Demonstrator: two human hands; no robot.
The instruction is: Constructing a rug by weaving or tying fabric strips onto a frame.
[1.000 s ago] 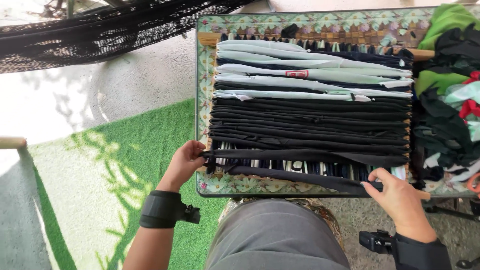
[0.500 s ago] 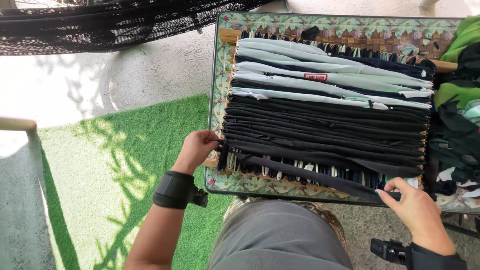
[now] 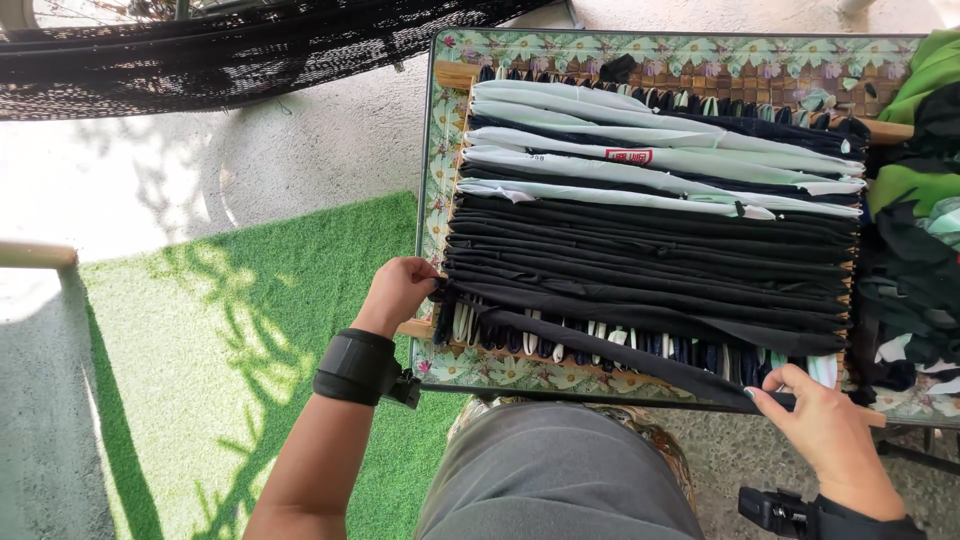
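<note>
A wooden peg loom (image 3: 455,78) lies on a floral-patterned table (image 3: 436,140), strung with pale green fabric strips (image 3: 640,160) at the far side and black strips (image 3: 650,260) nearer me. A black fabric strip (image 3: 610,350) runs slantwise across the loom's near edge. My left hand (image 3: 398,292) pinches its left end at the loom's left side. My right hand (image 3: 825,430) grips its right end near the front right corner. Both wrists wear black bands.
A heap of green, black and white fabric scraps (image 3: 915,210) lies at the table's right. Green artificial turf (image 3: 240,350) covers the floor to the left, by pale concrete. A black net hammock (image 3: 200,50) hangs at the top left.
The view has shifted, so the loom sits further right in frame. My hands still hold the black strip's ends at the near edge, the right one slightly lower.
</note>
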